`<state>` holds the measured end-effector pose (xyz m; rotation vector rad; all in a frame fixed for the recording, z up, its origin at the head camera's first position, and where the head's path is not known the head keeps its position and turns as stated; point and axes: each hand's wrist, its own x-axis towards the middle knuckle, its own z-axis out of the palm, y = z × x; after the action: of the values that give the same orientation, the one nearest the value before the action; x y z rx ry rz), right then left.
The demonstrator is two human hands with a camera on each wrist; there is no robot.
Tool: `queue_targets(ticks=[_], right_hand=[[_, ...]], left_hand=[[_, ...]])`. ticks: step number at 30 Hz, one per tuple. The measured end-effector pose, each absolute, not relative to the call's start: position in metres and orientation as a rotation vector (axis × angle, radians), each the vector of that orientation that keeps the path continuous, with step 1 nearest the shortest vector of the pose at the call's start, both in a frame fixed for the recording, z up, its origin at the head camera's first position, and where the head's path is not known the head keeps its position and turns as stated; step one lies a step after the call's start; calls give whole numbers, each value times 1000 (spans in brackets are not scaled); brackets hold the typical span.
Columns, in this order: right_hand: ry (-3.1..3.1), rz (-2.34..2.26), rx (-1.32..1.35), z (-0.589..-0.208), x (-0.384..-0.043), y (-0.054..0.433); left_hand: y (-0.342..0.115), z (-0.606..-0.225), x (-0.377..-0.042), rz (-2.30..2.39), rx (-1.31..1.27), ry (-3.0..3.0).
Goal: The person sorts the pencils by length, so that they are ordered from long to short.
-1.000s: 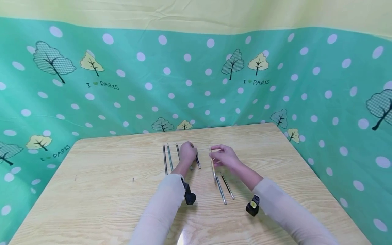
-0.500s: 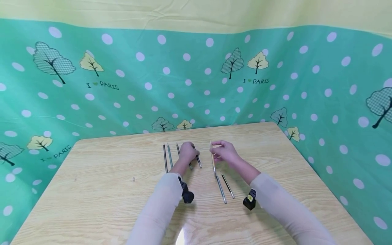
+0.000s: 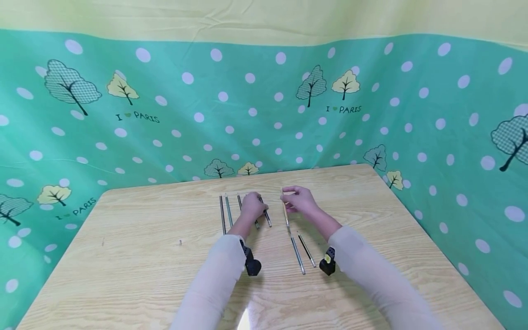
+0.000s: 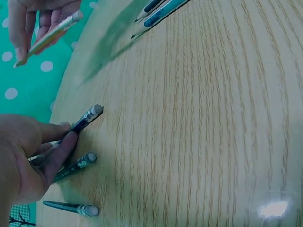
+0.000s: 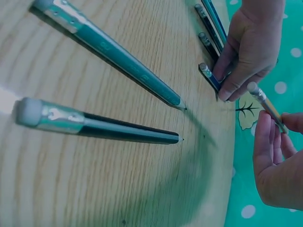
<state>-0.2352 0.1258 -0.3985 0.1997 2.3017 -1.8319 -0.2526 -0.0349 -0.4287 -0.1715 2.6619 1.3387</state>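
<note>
My left hand [image 3: 253, 207] pinches a dark pencil [image 3: 267, 217] between thumb and fingers, its eraser end pointing toward me. In the left wrist view that dark pencil [image 4: 85, 121] lies close over the tabletop. To the right, my right hand [image 3: 300, 200] pinches a yellow pencil [image 3: 285, 213] by its far part. The right wrist view shows the yellow pencil [image 5: 269, 108] raised with its white eraser outward. Beside and partly beneath my left hand lie several pencils, among them a black one [image 3: 222, 214] and a teal one [image 3: 228, 211].
Nearer me on the wooden table [image 3: 136, 256] lie a teal-blue pencil [image 3: 298, 255] and a black pencil [image 3: 307, 250], points away from me. A small dark speck [image 3: 180, 242] sits to the left. A green dotted curtain [image 3: 165, 137] hangs behind the table and along its right side.
My right hand has moved slightly away from me with the yellow pencil, and its forearm has shifted left. My left hand has barely moved, staying on the dark pencil.
</note>
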Motion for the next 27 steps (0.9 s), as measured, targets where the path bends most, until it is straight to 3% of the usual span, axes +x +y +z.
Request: queue_targets(ticks=[27], right_hand=[[2393, -1793, 226, -412, -261, 111]], left_hand=[[-31, -434, -254, 1162, -132, 2829]])
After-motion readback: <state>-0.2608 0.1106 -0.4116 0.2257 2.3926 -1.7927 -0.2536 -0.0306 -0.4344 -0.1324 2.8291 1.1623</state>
